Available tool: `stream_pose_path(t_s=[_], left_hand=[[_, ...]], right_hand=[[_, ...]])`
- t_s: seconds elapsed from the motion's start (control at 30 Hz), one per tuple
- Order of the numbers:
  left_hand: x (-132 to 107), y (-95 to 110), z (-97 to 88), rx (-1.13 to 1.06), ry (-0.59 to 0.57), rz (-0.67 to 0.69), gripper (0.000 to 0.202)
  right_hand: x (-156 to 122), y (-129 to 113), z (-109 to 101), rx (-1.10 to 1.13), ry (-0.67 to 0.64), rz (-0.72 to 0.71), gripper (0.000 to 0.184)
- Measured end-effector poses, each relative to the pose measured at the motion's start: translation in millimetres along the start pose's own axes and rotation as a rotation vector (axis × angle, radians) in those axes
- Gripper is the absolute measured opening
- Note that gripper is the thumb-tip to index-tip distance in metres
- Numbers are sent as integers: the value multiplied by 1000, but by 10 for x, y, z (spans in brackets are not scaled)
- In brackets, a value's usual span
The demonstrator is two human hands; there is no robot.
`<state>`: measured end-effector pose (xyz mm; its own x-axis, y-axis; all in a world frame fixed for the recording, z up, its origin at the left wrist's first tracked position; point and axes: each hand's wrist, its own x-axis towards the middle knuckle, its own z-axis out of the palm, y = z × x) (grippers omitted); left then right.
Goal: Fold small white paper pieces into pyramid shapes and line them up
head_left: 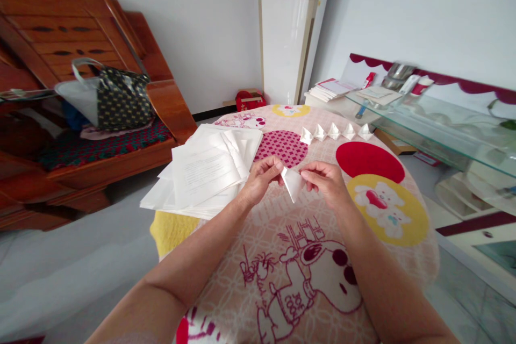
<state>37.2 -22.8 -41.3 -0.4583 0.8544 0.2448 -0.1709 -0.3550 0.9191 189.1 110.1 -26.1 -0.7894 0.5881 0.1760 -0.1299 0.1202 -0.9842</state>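
Observation:
Between my hands, above the middle of the table, is a small piece of folded white paper (pixel 293 185) with a point facing down. My left hand (pixel 264 177) pinches its left upper corner. At its right upper corner, my right hand (pixel 322 180) has thumb and fingers closed on the edge. Several small folded paper shapes (pixel 333 131) stand in a row farther back on the cloth. To the left lies a spread stack of paper sheets (pixel 201 172), some printed, with torn or creased pieces on top.
A patterned cloth (pixel 258 258) covers the round table. At right stands a glass-shelved cabinet (pixel 443 123) holding papers, a cup and metal containers. A wooden bench (pixel 161 102) with bags (pixel 123 97) is at left. A tall white air conditioner (pixel 284 37) stands behind.

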Motion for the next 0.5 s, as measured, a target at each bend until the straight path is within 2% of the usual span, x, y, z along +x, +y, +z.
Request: stream_pose_path(t_s=[0.1,0.17,0.27,0.37,0.5], left_hand=[[29,19,-32,-82,79,16,49],[40,25,-43,-110,118,18,51],[41,26,-39,-146,139,21,50],[35,23,-27,-165,132,9,48],[35,11,-31,-144,121,6,48]], right_hand=[[42,23,-75,7,231,-46,25],[65,38,-105,-6,264,-39,31],[76,65,-99,8,193,55,43],[59,96,-68,98,53,179,52],[35,126,-67,175,-87,250,50]])
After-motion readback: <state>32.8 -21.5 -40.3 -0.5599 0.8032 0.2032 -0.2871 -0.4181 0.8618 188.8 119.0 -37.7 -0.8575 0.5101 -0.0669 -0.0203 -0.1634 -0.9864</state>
